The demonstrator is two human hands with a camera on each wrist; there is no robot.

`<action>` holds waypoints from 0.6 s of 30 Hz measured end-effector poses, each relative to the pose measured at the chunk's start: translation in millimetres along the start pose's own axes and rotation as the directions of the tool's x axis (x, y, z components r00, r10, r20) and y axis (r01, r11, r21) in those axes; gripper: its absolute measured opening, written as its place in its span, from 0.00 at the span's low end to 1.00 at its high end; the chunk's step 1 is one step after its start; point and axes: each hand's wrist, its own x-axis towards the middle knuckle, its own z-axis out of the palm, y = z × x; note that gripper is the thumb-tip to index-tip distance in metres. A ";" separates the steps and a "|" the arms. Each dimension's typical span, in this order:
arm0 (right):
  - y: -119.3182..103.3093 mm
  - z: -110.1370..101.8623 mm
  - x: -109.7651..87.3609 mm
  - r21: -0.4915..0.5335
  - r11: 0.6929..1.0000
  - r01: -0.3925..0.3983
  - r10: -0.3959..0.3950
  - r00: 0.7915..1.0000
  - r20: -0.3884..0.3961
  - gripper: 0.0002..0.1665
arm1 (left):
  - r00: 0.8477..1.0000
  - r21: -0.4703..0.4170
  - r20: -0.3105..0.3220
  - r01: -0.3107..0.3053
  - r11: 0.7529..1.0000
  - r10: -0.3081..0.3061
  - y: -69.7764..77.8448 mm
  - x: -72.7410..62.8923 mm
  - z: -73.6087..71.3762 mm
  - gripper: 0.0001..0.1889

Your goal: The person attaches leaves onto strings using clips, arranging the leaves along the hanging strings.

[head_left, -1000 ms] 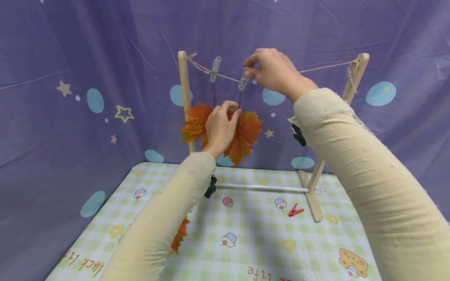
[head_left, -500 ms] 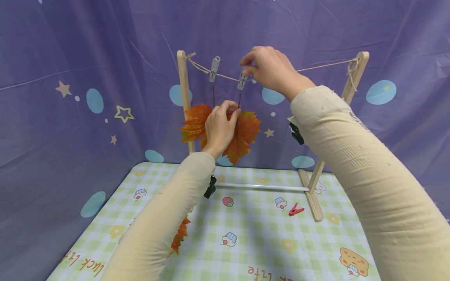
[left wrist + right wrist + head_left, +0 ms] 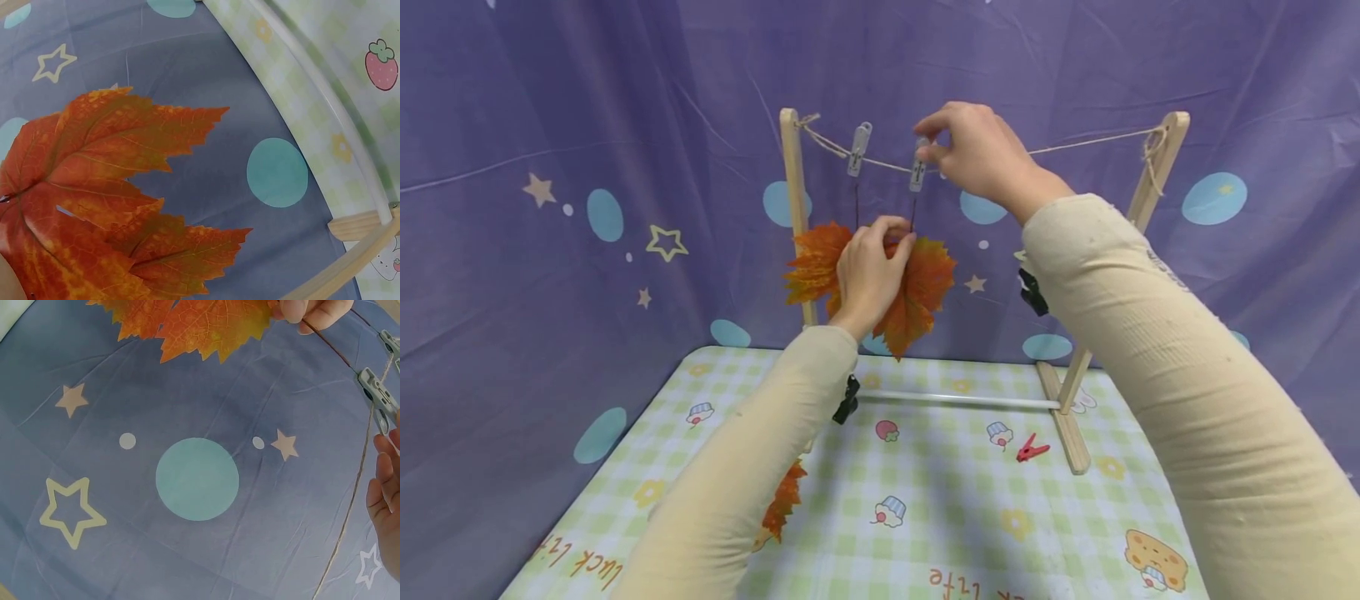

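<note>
My right hand pinches a grey clothespin on the twine. In the right wrist view the dark stem of an orange maple leaf reaches the lower end of that clothespin. Lower down, my left hand pinches the stem of the right-hand maple leaf near its top. Partly behind the left hand is a second orange maple leaf; its stem runs up to another grey clothespin on the twine. Two overlapping lobes of orange leaf fill the left wrist view.
Twine spans the two wooden posts of a rack, joined low by a white rod. A red clothespin lies on the checked tablecloth. Another orange leaf shows beside the left sleeve. Black clips sit on the posts.
The clothespin in my right hand stands slightly more upright, and the right-hand leaf has shifted a little. Both hands stay in nearly the same place.
</note>
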 end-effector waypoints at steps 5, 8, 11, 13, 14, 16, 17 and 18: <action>6.3 0.5 -5.5 0.055 0.998 0.016 -0.012 0.997 -0.070 0.22 | 1.000 -0.022 -0.007 -0.018 1.000 0.018 -0.7 -1.0 -2.5 0.13; 8.6 0.7 -10.0 0.070 0.997 0.029 -0.021 0.993 -0.120 0.21 | 1.000 -0.053 -0.008 -0.030 0.998 0.029 -1.3 -2.2 -5.6 0.13; 9.7 2.2 -17.3 0.096 0.994 0.046 -0.028 0.983 -0.182 0.20 | 0.999 -0.084 -0.011 -0.032 0.996 0.031 -2.4 -4.0 -10.0 0.13; 10.1 4.1 -24.4 0.113 0.992 0.058 -0.033 0.976 -0.216 0.19 | 0.999 -0.109 -0.010 -0.031 0.994 0.030 -2.9 -5.7 -13.6 0.13; 10.9 5.4 -28.1 0.125 0.990 0.072 -0.040 0.971 -0.237 0.19 | 0.999 -0.123 -0.012 -0.033 0.992 0.032 -3.0 -6.6 -15.7 0.13; 12.4 8.7 -35.8 0.143 0.985 0.093 -0.052 0.961 -0.271 0.18 | 0.999 -0.150 -0.012 -0.040 0.988 0.038 -3.2 -8.6 -19.4 0.13; 13.5 10.6 -39.9 0.147 0.984 0.104 -0.059 0.957 -0.284 0.17 | 0.999 -0.161 -0.011 -0.044 0.986 0.043 -3.0 -9.9 -21.7 0.13; 14.8 12.6 -44.0 0.151 0.982 0.114 -0.065 0.953 -0.297 0.17 | 0.999 -0.167 -0.011 -0.047 0.985 0.045 -2.8 -11.1 -23.7 0.13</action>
